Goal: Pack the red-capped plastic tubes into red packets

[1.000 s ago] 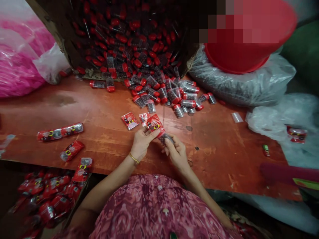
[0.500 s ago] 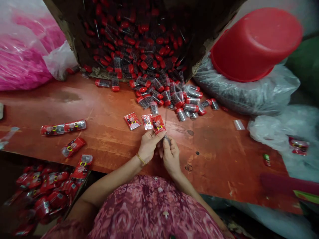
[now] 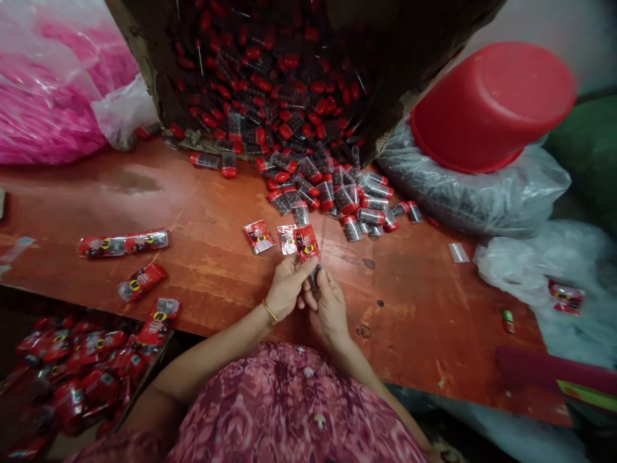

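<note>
My left hand is closed on a red printed plastic packet, its thumb lying across the near end. At that end a small dark-filled tube shows between both hands, partly hidden by fingers. My right hand is closed, its thumb and curled fingers against the tube. Whether the tube sits inside the packet I cannot tell. Just beyond my hands lie two flat packets, a red one and a whiter one. Past them spreads a heap of red-capped clear tubes with dark contents.
A tilted carton spills the tubes at the back. Filled red packets lie left, above a box of more packets. A red tub rests on a clear sack at right. A pink-filled bag stands back left.
Both hands stay together at the packet. My right thumb has shifted off the tube's top, so more of its dark end shows. The view has turned slightly.
</note>
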The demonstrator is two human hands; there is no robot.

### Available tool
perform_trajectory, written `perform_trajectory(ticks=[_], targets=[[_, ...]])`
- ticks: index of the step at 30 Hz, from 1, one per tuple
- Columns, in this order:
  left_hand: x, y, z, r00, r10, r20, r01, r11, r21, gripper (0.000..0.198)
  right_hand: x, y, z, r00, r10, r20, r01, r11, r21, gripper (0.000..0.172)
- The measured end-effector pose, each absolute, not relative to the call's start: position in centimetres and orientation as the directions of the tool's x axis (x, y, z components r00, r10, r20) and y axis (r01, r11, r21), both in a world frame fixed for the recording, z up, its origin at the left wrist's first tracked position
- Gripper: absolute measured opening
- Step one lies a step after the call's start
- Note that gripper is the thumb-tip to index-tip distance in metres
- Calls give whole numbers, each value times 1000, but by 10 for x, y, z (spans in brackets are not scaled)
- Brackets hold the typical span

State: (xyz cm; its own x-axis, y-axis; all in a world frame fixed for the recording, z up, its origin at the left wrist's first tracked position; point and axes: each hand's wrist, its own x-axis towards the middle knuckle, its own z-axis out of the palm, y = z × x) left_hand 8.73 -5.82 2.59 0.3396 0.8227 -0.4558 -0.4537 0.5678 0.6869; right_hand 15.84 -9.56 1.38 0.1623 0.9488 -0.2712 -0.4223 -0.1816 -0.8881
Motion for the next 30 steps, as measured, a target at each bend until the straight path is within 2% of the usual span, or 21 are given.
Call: perform_trajectory(ticks=[3,5,8,10,13,15,17,19,22,25,27,30], targets=[[88,-56,30,256,872,-417,-560,485,672,43,160,-93,14,295,943,-151,-191,-97,-977,28],[87,-52,32,212,893,-398,-616,438,654,40,164,-91,14,300,951,-79,-40,-71,-997,27],[83,-47,31,255,871,-419,-589,484,647,36,167,-88,12,214,972,-94,-15,-93,-996,25],[82,-46,29,297,855,-425,-546,517,659,35,167,-89,11,219,973,-75,16,-80,-997,23],[81,-47,30,304,878,-369,-543,478,691,32,168,-89,10,316,947,62,201,-3,-980,21],[82,-47,33,298,897,-327,-562,442,699,31,169,-89,11,336,934,122,262,32,-965,22],[82,-45,36,302,899,-318,-570,438,696,32,172,-87,14,300,951,78,179,24,-984,23],[81,-44,37,310,891,-330,-567,452,688,35,174,-85,18,211,976,-53,-10,-52,-999,25],[78,-43,37,342,873,-348,-523,484,701,40,174,-83,24,70,970,-234,-278,-207,-938,31],[77,-45,35,418,828,-374,-414,540,733,41,171,-84,26,4,953,-302,-393,-277,-877,33],[78,-48,34,421,822,-384,-372,542,753,39,170,-85,25,81,959,-270,-355,-226,-907,31],[81,-50,33,327,884,-335,-452,458,766,32,170,-86,20,329,943,-50,-45,-37,-998,25]])
